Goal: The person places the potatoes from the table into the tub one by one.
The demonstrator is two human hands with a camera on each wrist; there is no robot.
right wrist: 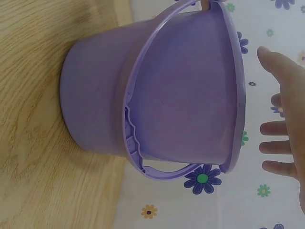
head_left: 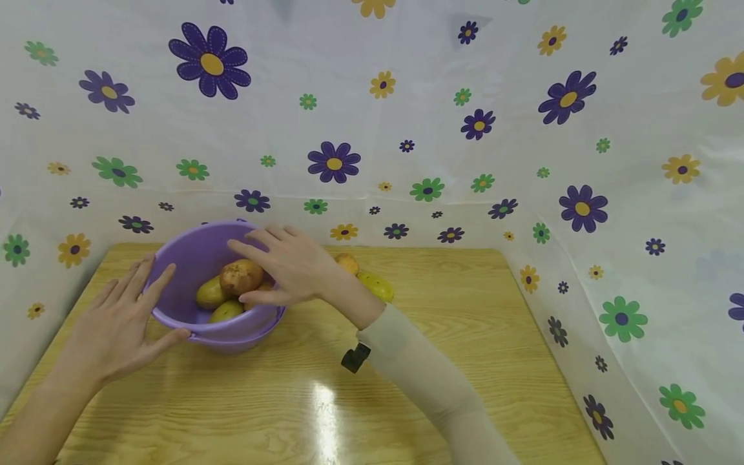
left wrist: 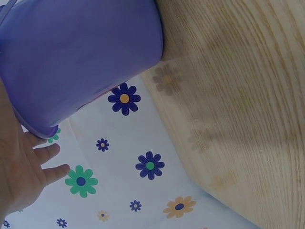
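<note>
A purple bucket (head_left: 188,265) stands at the left of the table, its handle (right wrist: 131,109) hanging down its side. Inside lie several vegetables that look like potatoes: a brown round one (head_left: 241,277) on top, greenish-yellow ones (head_left: 211,293) below. My left hand (head_left: 119,323) rests at the bucket's left rim, fingers spread, thumb at the near edge. Over the bucket's right side I hold my right hand (head_left: 290,265) with fingers extended and nothing in it; it hides part of the contents. In the right wrist view, that hand (right wrist: 286,114) is apart from the rim.
Behind my right forearm, a yellow-green oblong piece (head_left: 376,286) and a brownish round one (head_left: 347,262) lie on the wooden table (head_left: 453,336), partly covered. A white flowered sheet (head_left: 407,97) hangs around the table's back and sides.
</note>
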